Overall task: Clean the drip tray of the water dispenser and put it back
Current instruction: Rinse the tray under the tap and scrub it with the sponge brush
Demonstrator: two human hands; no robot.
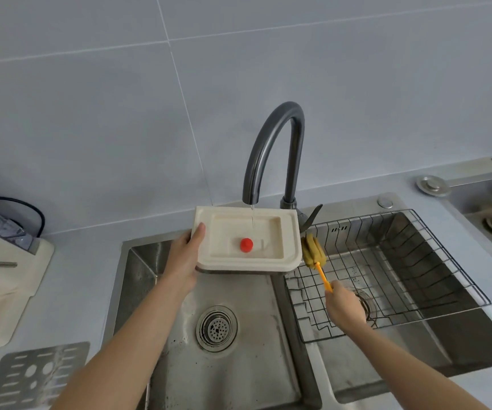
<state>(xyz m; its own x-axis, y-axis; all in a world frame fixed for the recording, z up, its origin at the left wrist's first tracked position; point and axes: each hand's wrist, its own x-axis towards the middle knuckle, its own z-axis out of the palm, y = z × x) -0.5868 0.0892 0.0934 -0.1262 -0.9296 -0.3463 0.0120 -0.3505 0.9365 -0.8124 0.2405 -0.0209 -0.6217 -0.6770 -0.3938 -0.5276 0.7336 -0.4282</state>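
Observation:
A cream plastic drip tray (286,255) with a red float knob (246,245) in its hollow is held level over the left sink basin. A thin stream of water falls onto it from the dark curved faucet (277,143). My left hand (184,261) grips the tray's left edge, thumb on the rim. My right hand (347,303) holds the orange handle of a sponge brush; its yellow-green sponge head (313,251) touches the tray's right edge.
The steel left basin (233,365) has a round drain strainer (217,328). A wire rack (386,270) sits in the right basin. The metal slotted grate (31,377) lies on the counter at lower left, beside a cream board (5,291). A grey tiled wall stands behind.

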